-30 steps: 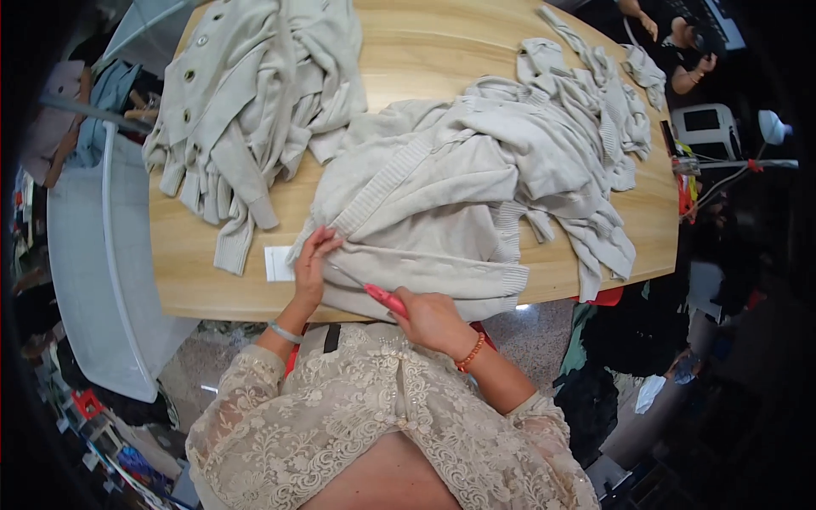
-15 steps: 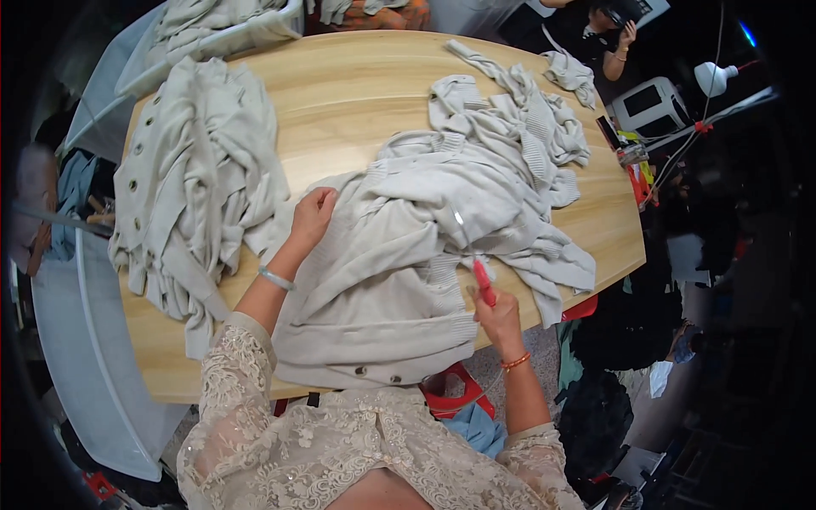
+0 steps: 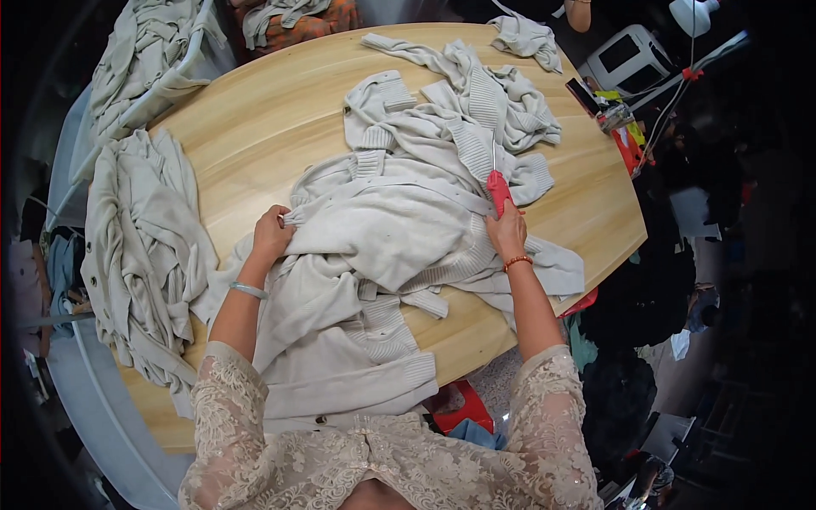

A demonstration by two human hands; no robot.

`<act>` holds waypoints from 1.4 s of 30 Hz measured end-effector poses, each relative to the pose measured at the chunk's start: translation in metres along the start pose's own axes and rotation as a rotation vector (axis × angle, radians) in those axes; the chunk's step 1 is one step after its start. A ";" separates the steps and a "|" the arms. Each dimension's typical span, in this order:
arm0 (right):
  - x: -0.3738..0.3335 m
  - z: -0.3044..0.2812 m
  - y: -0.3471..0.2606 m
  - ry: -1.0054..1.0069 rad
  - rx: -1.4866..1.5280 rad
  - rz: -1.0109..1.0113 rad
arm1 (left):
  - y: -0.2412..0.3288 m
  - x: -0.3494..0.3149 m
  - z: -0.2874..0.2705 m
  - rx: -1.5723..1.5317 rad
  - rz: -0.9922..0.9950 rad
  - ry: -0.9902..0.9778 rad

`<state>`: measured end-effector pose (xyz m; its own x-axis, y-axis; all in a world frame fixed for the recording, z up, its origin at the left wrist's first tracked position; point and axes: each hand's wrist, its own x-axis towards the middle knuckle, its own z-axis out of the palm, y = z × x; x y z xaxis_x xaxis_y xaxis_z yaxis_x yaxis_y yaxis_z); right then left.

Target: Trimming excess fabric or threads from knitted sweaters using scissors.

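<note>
A light grey knit cardigan (image 3: 365, 229) lies spread in loose folds across the table in front of me. At its left edge, my left hand (image 3: 272, 234) is closed, pinching a bit of the knit between thumb and fingers. My right hand (image 3: 507, 231) is wrapped round a red-handled tool (image 3: 498, 191) with a thin metal shaft that points away from me. That hand rests against the cardigan's right side; whether it also grips the cloth I cannot tell. More grey knitwear (image 3: 476, 102) lies bunched just beyond, the tool's shaft lying over it.
On the left of the wooden table (image 3: 263, 110) lies another heap of grey knit cardigans (image 3: 140, 246). A white bin (image 3: 144, 106) with more knitwear stands at the far left. Beyond the table's right edge are a white device (image 3: 629, 61) and cables. A red stool (image 3: 463, 408) shows below.
Both hands have moved farther out over the table. My left hand now pinches the cardigan's edge, and its upper layer has shifted away from me. The view has shifted too.
</note>
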<state>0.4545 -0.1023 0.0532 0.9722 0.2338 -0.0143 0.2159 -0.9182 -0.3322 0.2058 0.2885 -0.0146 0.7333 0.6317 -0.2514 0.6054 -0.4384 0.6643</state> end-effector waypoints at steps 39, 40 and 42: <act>-0.401 -0.048 -0.093 -0.622 0.165 -0.557 | -0.164 -0.381 -0.105 0.243 0.406 0.082; -0.407 -0.040 -0.096 -0.657 0.164 -0.645 | -0.166 -0.381 -0.105 0.174 0.408 0.085; -0.420 -0.029 -0.111 -0.769 0.185 -0.667 | -0.173 -0.381 -0.103 0.109 0.410 0.088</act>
<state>0.0246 -0.1082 0.1239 0.3253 0.8778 -0.3517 0.6089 -0.4790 -0.6323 -0.2098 0.1897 0.0387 0.8936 0.4414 0.0817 0.3023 -0.7262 0.6174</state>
